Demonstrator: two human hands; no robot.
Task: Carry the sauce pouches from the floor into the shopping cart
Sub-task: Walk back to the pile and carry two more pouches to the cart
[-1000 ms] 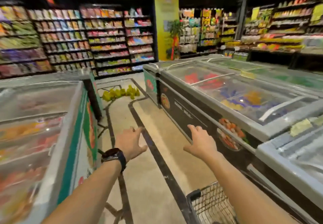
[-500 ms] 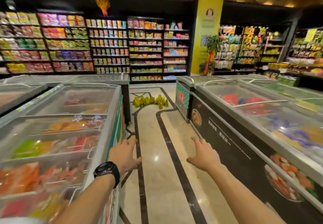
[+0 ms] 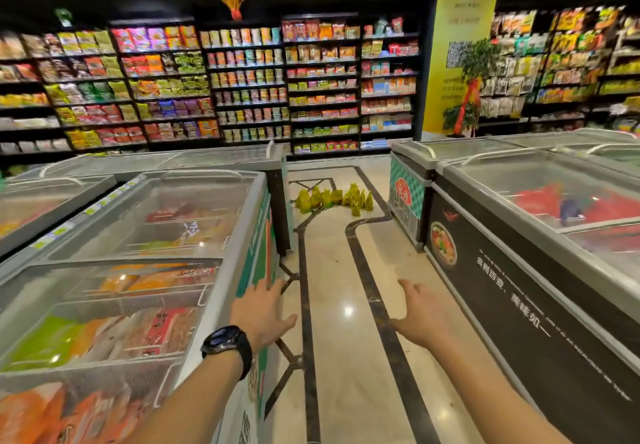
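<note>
Your left hand [image 3: 263, 312], wearing a black wristwatch [image 3: 227, 343], hovers just beside the glass-lidded grey chest freezer [image 3: 239, 253]; your right hand [image 3: 420, 319] hovers farther right of it; both are empty, fingers straight and slightly apart. Yellow-green sauce pouches [image 3: 334, 199] stand clustered on the pale floor [image 3: 332, 270] beyond that freezer's far end

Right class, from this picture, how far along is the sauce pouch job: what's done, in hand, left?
Done: nothing shown; the cart is out of view. In hand: nothing; the left hand and right hand are open and empty, stretched ahead above the floor. Left: the sauce pouches sit clustered on the floor far ahead, all to be carried.
</note>
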